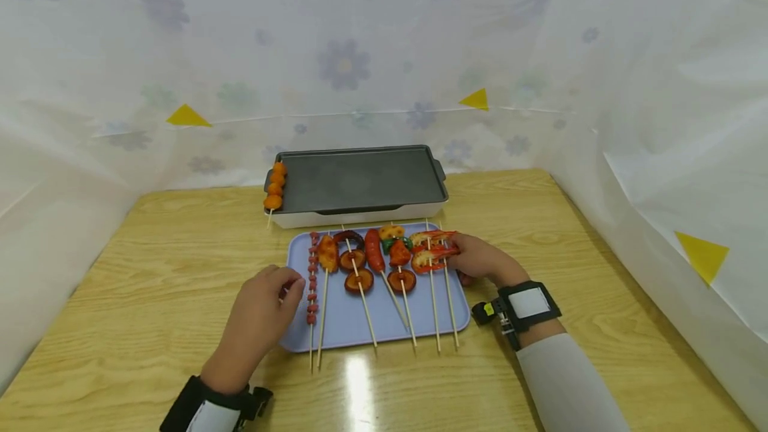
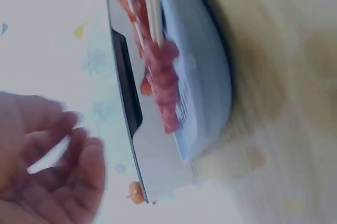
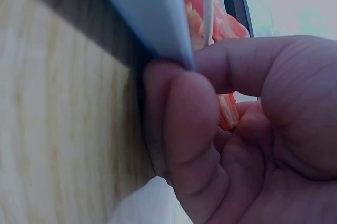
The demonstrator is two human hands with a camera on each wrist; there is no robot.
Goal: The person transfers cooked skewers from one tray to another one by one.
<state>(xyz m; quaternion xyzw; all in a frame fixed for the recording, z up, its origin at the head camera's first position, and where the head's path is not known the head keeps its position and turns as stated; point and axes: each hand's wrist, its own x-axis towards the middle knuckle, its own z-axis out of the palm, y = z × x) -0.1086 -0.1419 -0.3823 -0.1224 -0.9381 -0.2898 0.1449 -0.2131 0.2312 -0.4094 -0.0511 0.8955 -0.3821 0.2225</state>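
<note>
A pale lavender tray (image 1: 336, 325) bears food skewers side by side. A skewer of small pink meat pieces (image 1: 312, 285) lies along its left side, and shrimp skewers (image 1: 429, 260) along its right. My left hand (image 1: 264, 309) hovers just left of the tray, fingers loosely bent, with nothing in them; in the left wrist view it is apart from the tray wall. My right hand (image 1: 483, 260) grips the tray's right rim, its curled fingers (image 3: 189, 124) against the outer wall. Shrimp parts stick out beside this hand. It partly hides the rim.
Behind the tray stands a grey-topped griddle (image 1: 360, 182) with a pale body. A skewer of orange balls (image 1: 274, 187) lies on its left end. Between them on the tray are a sausage skewer (image 1: 375, 252) and mushroom skewers (image 1: 359, 281). Flowered sheeting (image 1: 342, 65) surrounds the wooden table (image 1: 180, 245).
</note>
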